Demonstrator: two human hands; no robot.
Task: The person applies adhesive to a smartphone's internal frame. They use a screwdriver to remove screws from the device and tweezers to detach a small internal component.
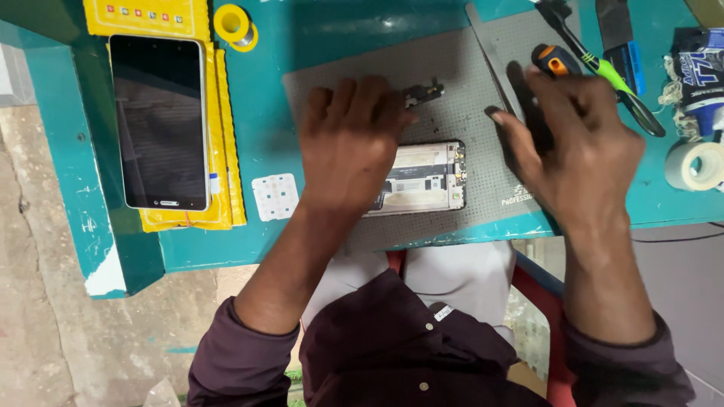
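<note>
My left hand [351, 143] lies flat, fingers together, on the left part of an opened phone [426, 179] that sits on a grey work mat [452, 98]. Its fingertips reach a small dark part [424, 92] on the mat. My right hand [577, 147] is curled around a screwdriver with an orange and black handle [549, 60], held upright to the right of the phone. The screwdriver's tip is hidden behind my hand.
A whole phone with a dark screen [160, 120] rests on yellow envelopes [226, 151] at the left. A solder spool [234, 24], a small white sticker sheet [276, 197], green-handled scissors [603, 68], a tape roll [697, 164] and a second grey mat [520, 30] lie around the teal table [264, 98].
</note>
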